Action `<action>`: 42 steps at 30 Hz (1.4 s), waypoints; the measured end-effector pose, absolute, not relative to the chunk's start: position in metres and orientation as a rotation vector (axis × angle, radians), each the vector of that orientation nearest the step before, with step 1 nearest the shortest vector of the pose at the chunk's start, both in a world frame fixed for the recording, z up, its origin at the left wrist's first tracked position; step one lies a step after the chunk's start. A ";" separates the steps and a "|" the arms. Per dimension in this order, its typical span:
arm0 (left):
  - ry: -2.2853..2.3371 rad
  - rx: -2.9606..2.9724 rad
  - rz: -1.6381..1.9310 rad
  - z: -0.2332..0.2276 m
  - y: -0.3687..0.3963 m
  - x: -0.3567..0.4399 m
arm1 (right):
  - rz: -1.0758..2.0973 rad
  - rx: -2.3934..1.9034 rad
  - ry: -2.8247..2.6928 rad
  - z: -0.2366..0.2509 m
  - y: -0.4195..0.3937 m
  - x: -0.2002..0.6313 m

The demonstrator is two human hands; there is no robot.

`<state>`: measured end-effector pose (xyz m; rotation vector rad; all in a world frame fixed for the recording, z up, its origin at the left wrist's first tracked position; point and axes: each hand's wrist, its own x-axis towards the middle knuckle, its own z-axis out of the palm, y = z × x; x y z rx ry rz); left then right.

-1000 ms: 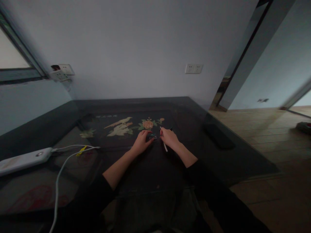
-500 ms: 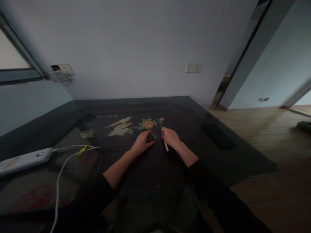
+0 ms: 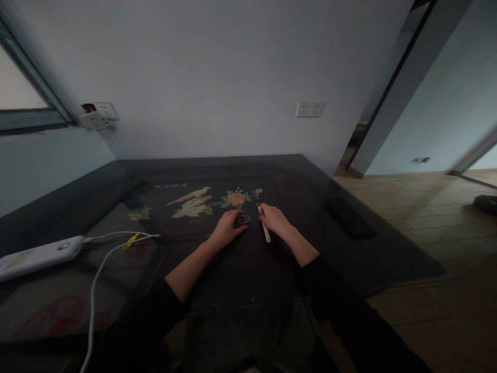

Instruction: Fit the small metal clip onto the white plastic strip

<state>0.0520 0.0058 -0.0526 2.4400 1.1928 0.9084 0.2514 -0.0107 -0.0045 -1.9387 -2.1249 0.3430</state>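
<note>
While the left hand rests its fingers on a small dark shiny block, the right hand grips a thin white stick like a pen, just beside the block. Both sit on the dark glass-topped table with painted flowers past the hands. The stick's tip is near the block, not touching it. A white power strip lies far left.

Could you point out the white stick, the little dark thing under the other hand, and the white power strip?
White stick (image 3: 265, 232), head view, lower half beside the right hand.
Small dark object (image 3: 244, 219), head view, its exposed top.
Power strip (image 3: 37, 256), head view, middle of its casing.
</note>
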 end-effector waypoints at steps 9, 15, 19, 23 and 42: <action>1.208 2.420 0.927 -0.052 0.005 0.053 | 0.311 -1.933 -2.121 -0.006 -0.010 0.252; 1.212 2.434 0.919 -0.052 0.005 0.053 | 0.292 -1.944 -2.115 -0.005 -0.010 0.253; 1.233 2.421 0.893 -0.051 0.005 0.053 | 0.272 -1.952 -2.104 -0.004 -0.011 0.253; 1.225 2.424 0.900 -0.051 0.005 0.053 | 0.251 -1.944 -2.084 -0.002 -0.012 0.253; 1.102 2.339 1.033 -0.043 0.001 0.053 | 0.267 -1.557 -2.135 0.007 -0.015 0.246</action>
